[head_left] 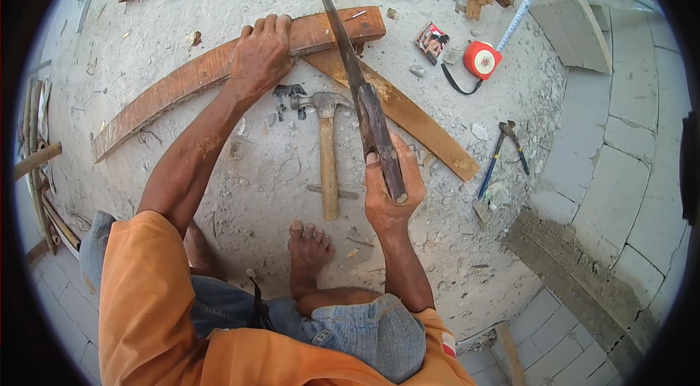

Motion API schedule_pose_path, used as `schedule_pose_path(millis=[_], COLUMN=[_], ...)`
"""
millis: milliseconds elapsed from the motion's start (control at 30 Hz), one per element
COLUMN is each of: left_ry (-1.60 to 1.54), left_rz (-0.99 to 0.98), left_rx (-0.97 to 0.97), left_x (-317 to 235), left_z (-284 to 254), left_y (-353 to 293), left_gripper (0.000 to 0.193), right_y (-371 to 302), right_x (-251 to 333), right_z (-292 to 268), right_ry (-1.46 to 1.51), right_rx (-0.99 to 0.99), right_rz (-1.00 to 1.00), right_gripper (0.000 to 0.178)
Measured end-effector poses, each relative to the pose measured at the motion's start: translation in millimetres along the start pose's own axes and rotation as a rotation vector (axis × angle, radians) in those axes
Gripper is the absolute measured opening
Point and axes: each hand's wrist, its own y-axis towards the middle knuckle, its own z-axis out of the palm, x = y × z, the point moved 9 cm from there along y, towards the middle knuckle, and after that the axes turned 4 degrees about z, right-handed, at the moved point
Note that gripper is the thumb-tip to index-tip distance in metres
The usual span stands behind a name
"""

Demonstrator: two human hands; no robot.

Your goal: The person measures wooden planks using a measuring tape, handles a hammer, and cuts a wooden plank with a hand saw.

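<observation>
A reddish-brown wooden beam (pixel 182 76) lies across the dusty ground in front of me. My left hand (pixel 261 50) presses on it right of its middle, fingers curled over the far edge. My right hand (pixel 396 185) is closed round the dark, worn handle of a handsaw (pixel 348 50), seen nearly edge-on. Its narrow blade points away from me and crosses over the beam near the right end; whether it touches the wood I cannot tell. A small pencil-like stick (pixel 355 15) rests on that end. Under the beam's right end a lighter plank (pixel 408 116) runs slantwise.
Between my arms lies a claw hammer (pixel 328 160). To the right are a red tape measure (pixel 482 60) with its tape drawn out, a small packet (pixel 432 41) and blue-handled pincers (pixel 493 160). Grey blocks (pixel 572 28) stand beyond; poles (pixel 35 138) lie at far left.
</observation>
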Motion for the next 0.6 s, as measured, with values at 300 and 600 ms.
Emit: schedule_pose_path(millis=[300,600], left_ry=[0.01,0.075], left_rz=[0.046,0.07], left_rx=[-0.002,0.026], left_x=[-34.9,-40.5], left_z=[-4.7,-9.6], left_y=[-38.6,-42.2], left_gripper=[0.07,0.07], right_y=[-8.3,45.2], right_x=[0.7,6.0], right_z=[-40.9,25.9], right_ry=[0.108,0.175], right_rx=[-0.144,-0.035], right_rz=[-0.043,-0.158], right_gripper=[0.044,0.045])
